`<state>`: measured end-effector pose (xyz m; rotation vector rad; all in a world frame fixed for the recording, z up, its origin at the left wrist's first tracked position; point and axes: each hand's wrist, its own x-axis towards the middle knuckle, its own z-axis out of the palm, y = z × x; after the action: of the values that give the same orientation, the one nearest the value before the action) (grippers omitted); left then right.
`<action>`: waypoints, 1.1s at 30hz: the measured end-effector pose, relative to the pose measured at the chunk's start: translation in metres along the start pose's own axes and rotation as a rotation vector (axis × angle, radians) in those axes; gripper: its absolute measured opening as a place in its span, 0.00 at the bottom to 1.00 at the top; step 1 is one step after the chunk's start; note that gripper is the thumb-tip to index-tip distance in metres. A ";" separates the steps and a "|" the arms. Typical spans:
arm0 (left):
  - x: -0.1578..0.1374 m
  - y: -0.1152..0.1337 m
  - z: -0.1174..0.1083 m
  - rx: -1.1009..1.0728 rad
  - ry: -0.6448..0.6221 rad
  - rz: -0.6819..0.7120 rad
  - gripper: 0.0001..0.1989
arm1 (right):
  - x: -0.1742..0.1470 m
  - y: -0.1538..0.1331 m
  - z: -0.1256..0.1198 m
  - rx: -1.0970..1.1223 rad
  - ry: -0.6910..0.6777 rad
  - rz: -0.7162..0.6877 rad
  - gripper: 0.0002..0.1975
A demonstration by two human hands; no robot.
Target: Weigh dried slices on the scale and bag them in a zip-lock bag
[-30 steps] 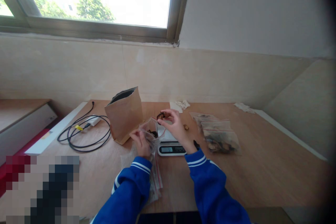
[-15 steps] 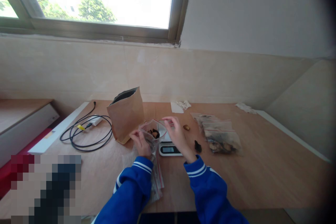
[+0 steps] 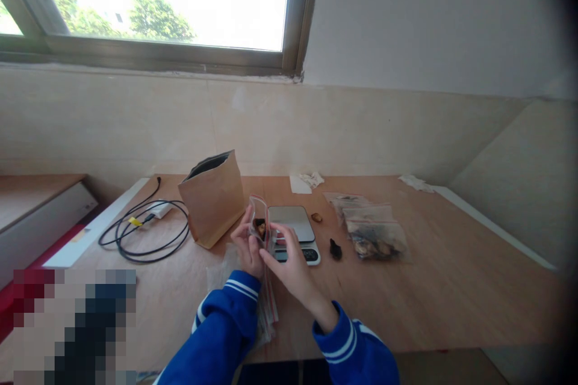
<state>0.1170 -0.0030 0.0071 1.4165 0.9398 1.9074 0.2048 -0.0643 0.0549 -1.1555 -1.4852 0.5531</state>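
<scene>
Head view: left hand [image 3: 250, 251] and right hand [image 3: 289, 264] both pinch a small clear zip bag [image 3: 260, 230] upright between closed fingers [image 3: 271, 234] — bag sits just left of the scale [image 3: 294, 233], above the worktop [image 3: 406, 307].

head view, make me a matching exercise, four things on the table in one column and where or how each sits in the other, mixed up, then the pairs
Things:
1. brown paper bag
2. small clear zip bag
3. black cable
4. kitchen scale

Places or states:
A. coiled near the table's left edge
B. flat on the table, platform bare
C. held between left hand and right hand
D. standing upright, top open

Pairs: 1-D, 2-C, 3-A, 4-B
</scene>
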 end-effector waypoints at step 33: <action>-0.030 0.093 0.008 -0.367 -0.215 -0.660 0.38 | -0.020 -0.003 -0.059 0.185 0.265 0.181 0.11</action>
<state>0.1294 -0.0795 0.0669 0.9174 0.7742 1.3171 0.2570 -0.0981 0.0639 -1.1743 -1.0873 0.6208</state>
